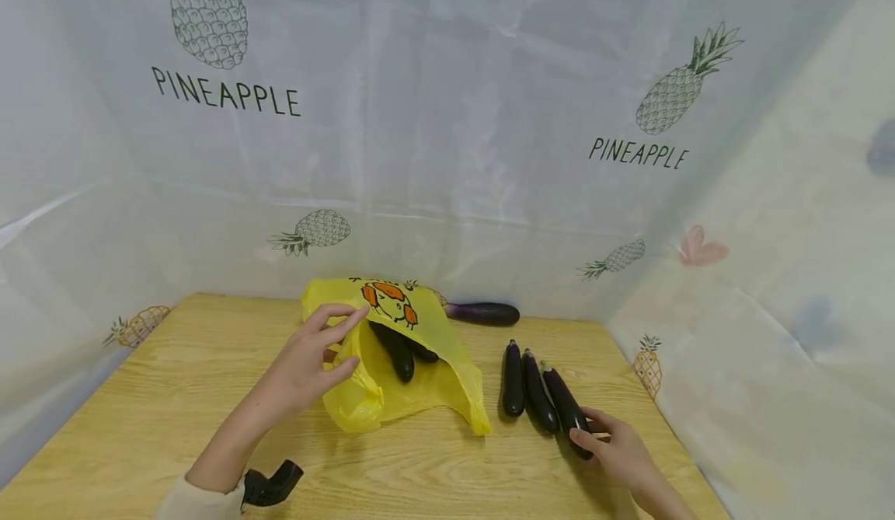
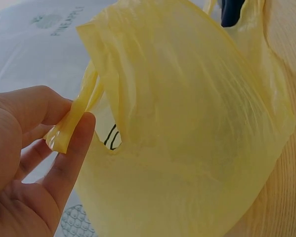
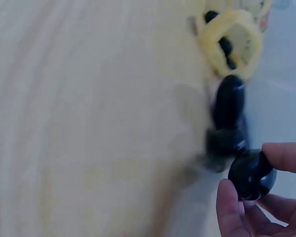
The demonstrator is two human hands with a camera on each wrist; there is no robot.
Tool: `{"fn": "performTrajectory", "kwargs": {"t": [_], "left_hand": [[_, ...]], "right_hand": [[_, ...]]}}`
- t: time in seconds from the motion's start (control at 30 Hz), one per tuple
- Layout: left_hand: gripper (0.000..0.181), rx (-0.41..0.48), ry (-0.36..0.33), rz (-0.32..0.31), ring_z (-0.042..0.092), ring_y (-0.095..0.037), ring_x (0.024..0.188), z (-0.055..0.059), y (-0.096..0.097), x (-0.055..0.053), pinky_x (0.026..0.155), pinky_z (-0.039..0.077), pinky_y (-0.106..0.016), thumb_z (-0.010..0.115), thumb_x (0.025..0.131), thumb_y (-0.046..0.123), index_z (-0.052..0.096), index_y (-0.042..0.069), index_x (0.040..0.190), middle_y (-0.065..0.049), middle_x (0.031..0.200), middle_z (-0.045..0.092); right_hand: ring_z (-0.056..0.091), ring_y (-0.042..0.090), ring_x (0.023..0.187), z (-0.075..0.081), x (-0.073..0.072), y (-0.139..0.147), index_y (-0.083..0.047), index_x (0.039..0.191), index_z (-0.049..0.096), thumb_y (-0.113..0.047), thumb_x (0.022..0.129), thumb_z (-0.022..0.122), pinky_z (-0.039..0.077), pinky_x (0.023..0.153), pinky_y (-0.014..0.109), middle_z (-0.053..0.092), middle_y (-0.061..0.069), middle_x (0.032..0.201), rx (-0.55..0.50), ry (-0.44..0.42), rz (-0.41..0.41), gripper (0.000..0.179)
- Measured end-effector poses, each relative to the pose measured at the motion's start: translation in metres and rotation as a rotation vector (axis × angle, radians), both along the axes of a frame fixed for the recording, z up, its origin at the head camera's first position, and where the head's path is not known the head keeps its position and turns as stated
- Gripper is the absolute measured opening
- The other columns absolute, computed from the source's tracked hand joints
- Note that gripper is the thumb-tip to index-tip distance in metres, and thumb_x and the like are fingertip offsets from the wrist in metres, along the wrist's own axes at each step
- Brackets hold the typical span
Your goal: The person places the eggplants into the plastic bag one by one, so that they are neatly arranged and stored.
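The right fingers (image 3: pixel 286 156) pinch the near end of a long, shiny, dark purple eggplant (image 1: pixel 563 397) at the right of the wooden table (image 1: pixel 419 477); the left fingers (image 2: pixel 81 138) pinch a floppy yellow plastic bag (image 1: pixel 449 340). The eggplant looks firm and slippery; best hold its middle.

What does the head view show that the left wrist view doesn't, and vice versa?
Head view only: the right hand gripping one of three eggplants lined up beside the yellow bag, plus another eggplant at the bag's far side.

Left wrist view only: the bag's handle strip, plainly pinched in the fingers.

Both: the left hand, the bag, the wooden table and the pineapple-print sheet.
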State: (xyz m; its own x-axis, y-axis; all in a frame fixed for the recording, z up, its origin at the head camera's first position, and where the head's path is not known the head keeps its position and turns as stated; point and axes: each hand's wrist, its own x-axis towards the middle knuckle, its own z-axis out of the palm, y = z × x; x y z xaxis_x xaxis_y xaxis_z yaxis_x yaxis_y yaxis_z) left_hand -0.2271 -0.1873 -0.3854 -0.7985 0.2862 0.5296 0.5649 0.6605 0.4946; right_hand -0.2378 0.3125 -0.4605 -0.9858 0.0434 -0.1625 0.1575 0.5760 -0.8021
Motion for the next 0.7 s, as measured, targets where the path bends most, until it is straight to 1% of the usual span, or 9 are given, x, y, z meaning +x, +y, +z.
{"fn": "performTrajectory", "kwargs": {"t": [0.07, 0.1, 0.17, 0.3, 0.4, 0.57, 0.7], "left_hand": [[0.075, -0.002, -0.003, 0.0, 0.059, -0.01, 0.092, 0.0, 0.001, -0.001, 0.077, 0.059, -0.025, 0.08, 0.094, 0.003, 0.047, 0.007, 0.161, -0.012, 0.152, 0.046], [0.075, -0.003, -0.005, -0.001, 0.059, -0.01, 0.091, 0.001, 0.002, -0.001, 0.077, 0.059, -0.025, 0.08, 0.093, 0.003, 0.047, 0.007, 0.161, -0.012, 0.152, 0.046], [0.075, -0.003, -0.007, 0.0, 0.059, -0.009, 0.091, 0.0, 0.003, -0.001, 0.078, 0.06, -0.025, 0.08, 0.093, 0.002, 0.047, 0.006, 0.16, -0.012, 0.151, 0.046], [0.074, 0.0, 0.0, -0.002, 0.06, -0.008, 0.089, 0.0, 0.002, -0.001, 0.078, 0.06, -0.025, 0.08, 0.092, 0.002, 0.049, 0.006, 0.16, -0.011, 0.15, 0.047], [0.074, 0.004, 0.007, -0.006, 0.06, -0.009, 0.091, 0.0, 0.002, 0.0, 0.078, 0.06, -0.025, 0.08, 0.092, 0.001, 0.049, 0.006, 0.16, -0.011, 0.15, 0.047], [0.075, 0.007, 0.011, -0.006, 0.061, -0.012, 0.096, -0.001, 0.001, 0.0, 0.078, 0.06, -0.025, 0.08, 0.092, 0.002, 0.049, 0.007, 0.16, -0.011, 0.15, 0.047], [0.075, 0.002, 0.012, -0.002, 0.06, -0.01, 0.091, -0.001, 0.0, -0.001, 0.077, 0.06, -0.025, 0.08, 0.093, 0.002, 0.048, 0.007, 0.16, -0.011, 0.15, 0.047]], "right_hand": [[0.073, 0.03, 0.088, 0.008, 0.002, -0.002, 0.006, 0.155, 0.048, -0.024, 0.099, 0.077, 0.063, 0.073, 0.042, 0.068, 0.02, 0.125, -0.029, 0.02, 0.01, 0.07], [0.073, 0.03, 0.089, 0.012, 0.003, -0.004, 0.005, 0.156, 0.048, -0.025, 0.1, 0.077, 0.063, 0.074, 0.042, 0.068, 0.019, 0.125, -0.032, 0.033, 0.019, 0.07], [0.073, 0.029, 0.09, 0.021, 0.004, -0.008, 0.003, 0.157, 0.047, -0.028, 0.1, 0.076, 0.064, 0.076, 0.042, 0.066, 0.019, 0.129, -0.031, 0.052, 0.039, 0.07], [0.072, 0.021, 0.098, 0.038, 0.005, -0.02, -0.004, 0.157, 0.05, -0.033, 0.099, 0.077, 0.063, 0.078, 0.04, 0.065, 0.016, 0.132, 0.01, 0.097, 0.061, 0.07], [0.072, 0.02, 0.098, 0.048, 0.009, -0.031, -0.007, 0.158, 0.051, -0.032, 0.099, 0.077, 0.064, 0.078, 0.039, 0.065, 0.015, 0.132, 0.001, 0.127, 0.08, 0.069], [0.071, 0.021, 0.099, 0.06, 0.015, -0.052, -0.007, 0.155, 0.054, -0.028, 0.099, 0.078, 0.064, 0.075, 0.036, 0.065, 0.016, 0.13, -0.068, 0.176, 0.118, 0.065], [0.07, 0.022, 0.095, 0.065, 0.017, -0.07, -0.008, 0.153, 0.057, -0.026, 0.098, 0.079, 0.064, 0.072, 0.034, 0.066, 0.015, 0.125, -0.12, 0.195, 0.149, 0.062]]}}
